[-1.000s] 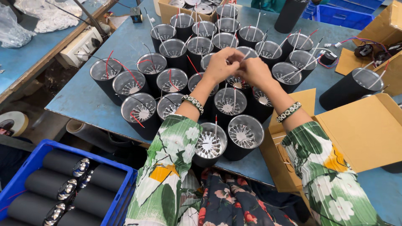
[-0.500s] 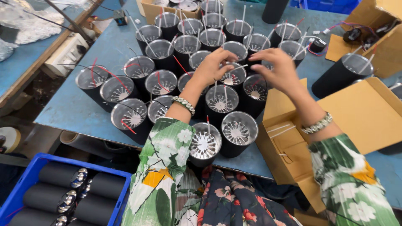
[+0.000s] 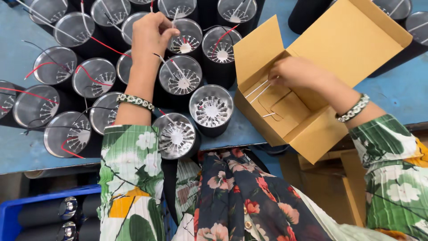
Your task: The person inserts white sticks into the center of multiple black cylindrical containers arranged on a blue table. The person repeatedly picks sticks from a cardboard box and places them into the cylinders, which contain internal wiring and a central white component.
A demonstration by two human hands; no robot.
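right fingers: right hand (image 3: 296,71) pinching a couple of thin white sticks (image 3: 260,89) inside the open cardboard box (image 3: 312,134)
left fingers: left hand (image 3: 150,32) closed around one white stick over a black can (image 3: 181,76)
tip: I'd take few sticks per grab, seat each straight in the finned middle
cans: black cylinders, shiny finned tops, red and black wires, packed together on the blue table (image 3: 392,96)

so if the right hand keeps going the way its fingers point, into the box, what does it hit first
Probably the thin white sticks at its fingertips, then the floor of the open cardboard box. The right hand is already inside the box, though depth is hard to judge.
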